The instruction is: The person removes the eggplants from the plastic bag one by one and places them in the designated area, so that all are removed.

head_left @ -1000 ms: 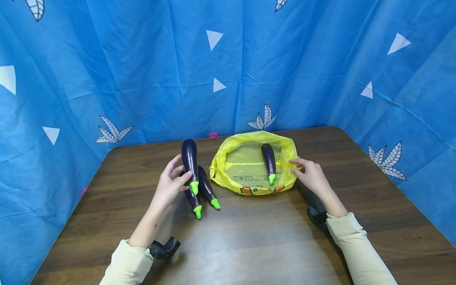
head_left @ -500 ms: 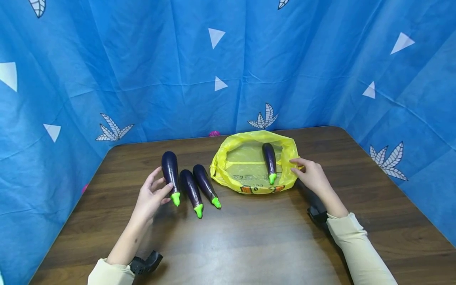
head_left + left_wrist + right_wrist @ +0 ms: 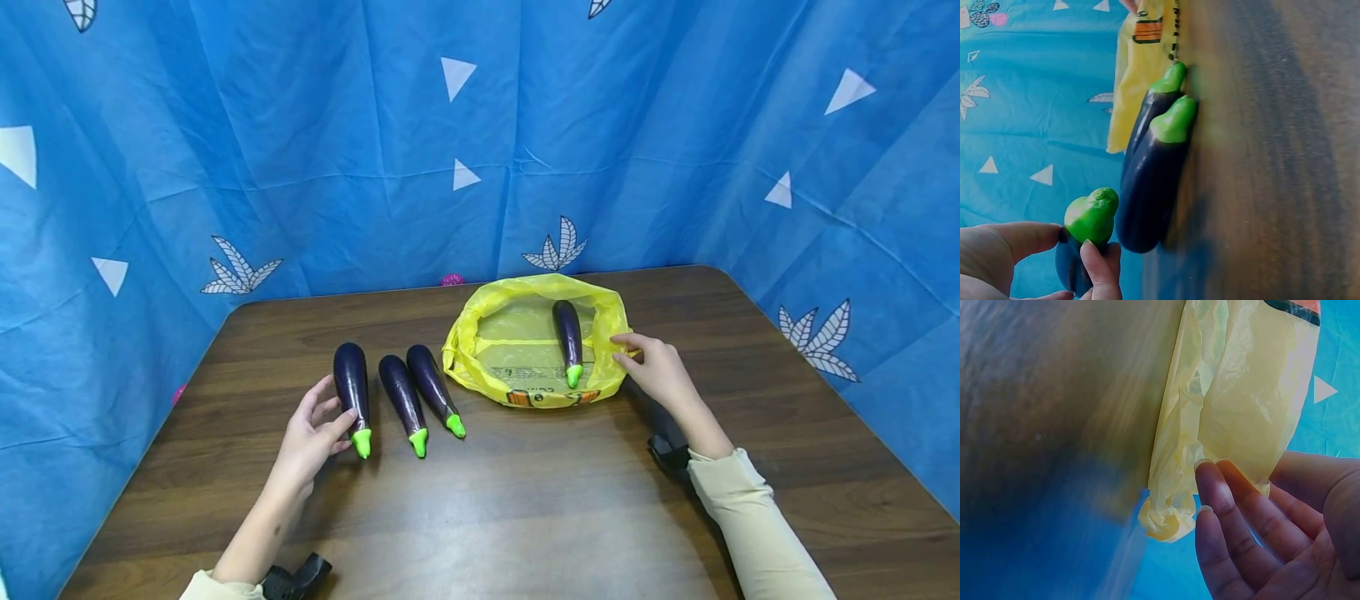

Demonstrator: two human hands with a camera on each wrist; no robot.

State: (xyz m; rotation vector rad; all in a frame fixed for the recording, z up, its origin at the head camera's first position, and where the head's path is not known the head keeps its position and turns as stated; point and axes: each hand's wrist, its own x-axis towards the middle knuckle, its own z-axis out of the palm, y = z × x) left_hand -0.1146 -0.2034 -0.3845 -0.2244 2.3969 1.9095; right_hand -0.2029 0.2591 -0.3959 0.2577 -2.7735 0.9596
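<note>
On a brown wood-grain table (image 3: 525, 500), with twelve o'clock taken as its far side, the person's left hand (image 3: 309, 433) is gripping a long, glossy, dark purple eggplant (image 3: 350, 379) with a bright green stem end, at about half past eight from a thin, wide-mouthed yellow plastic bag (image 3: 463, 352). The thumb and fingers hold it near this green end, which points to six o'clock; whether it touches the table, one cannot tell. Near it, at three o'clock, lies a second eggplant (image 3: 401, 396) of the same colours, and just beside that one a third eggplant (image 3: 429, 379), both with green ends toward five. A fourth eggplant (image 3: 567, 333), similar, rests inside the bag, in its three o'clock part, with the stem toward six. The right hand (image 3: 654, 368) pinches the bag's rim at three o'clock, the plastic being between thumb and fingers. At twelve, behind the table, hangs a blue cloth (image 3: 330, 125) with white triangles and leaf prints.
</note>
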